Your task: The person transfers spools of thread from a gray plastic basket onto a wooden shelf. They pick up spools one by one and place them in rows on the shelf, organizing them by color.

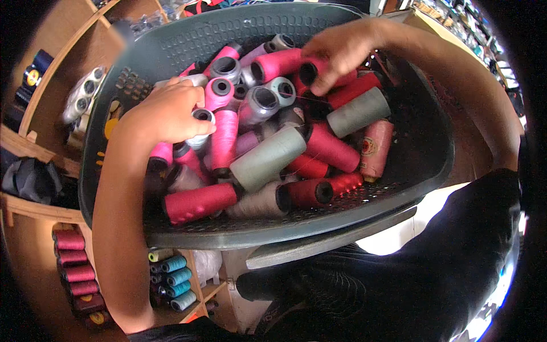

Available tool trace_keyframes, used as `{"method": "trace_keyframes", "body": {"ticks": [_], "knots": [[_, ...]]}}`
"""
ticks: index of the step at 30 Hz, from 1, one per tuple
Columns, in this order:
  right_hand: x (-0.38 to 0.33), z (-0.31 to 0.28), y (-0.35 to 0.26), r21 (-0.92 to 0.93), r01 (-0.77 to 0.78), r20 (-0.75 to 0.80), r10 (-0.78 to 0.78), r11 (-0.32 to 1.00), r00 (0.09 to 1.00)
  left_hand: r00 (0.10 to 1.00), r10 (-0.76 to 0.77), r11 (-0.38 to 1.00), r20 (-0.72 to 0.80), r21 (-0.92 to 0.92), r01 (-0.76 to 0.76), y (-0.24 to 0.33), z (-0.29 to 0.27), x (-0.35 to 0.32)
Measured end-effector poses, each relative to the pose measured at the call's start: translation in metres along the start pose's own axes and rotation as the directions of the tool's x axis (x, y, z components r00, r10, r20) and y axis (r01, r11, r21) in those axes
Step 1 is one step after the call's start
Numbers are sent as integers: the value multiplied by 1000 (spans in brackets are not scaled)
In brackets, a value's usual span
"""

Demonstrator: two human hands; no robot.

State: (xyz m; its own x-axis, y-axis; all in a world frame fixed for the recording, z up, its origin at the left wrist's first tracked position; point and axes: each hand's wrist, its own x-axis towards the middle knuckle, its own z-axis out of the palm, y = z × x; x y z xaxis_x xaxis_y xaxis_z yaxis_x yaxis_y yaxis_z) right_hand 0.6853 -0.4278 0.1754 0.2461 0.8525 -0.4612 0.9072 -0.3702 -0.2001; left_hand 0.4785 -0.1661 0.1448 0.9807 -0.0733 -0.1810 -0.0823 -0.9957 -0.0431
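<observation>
Pink spool (322, 66), one o'clock: my right hand (345, 50) grasps it, seemingly mid-pick. Lifting needs clearance; I can't tell if my left hand (165, 114), ten o'clock, grips.

Head-worn, above the near side of the dark basket (250, 25), looking steeply down into it. Close enough to fill mid-frame with it (fisheye, so bowed edges). Also taking in wooden shelves (48, 156) left of basket, dark clothing (410, 273) on its near side.

Jumbled pink and grey spools (268, 158)
</observation>
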Motion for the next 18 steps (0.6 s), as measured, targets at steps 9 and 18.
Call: {"method": "trace_keyframes", "body": {"ticks": [9,18], "knots": [[-7,-25,0,348,-44,-58,68,936,996,998,18,966,-57,-258,-32,-5,3,-9],[5,-31,60,-416,-170,-15,180,893,984,987,-2,989,-158,-143,-21,-9,8,-21]]}}
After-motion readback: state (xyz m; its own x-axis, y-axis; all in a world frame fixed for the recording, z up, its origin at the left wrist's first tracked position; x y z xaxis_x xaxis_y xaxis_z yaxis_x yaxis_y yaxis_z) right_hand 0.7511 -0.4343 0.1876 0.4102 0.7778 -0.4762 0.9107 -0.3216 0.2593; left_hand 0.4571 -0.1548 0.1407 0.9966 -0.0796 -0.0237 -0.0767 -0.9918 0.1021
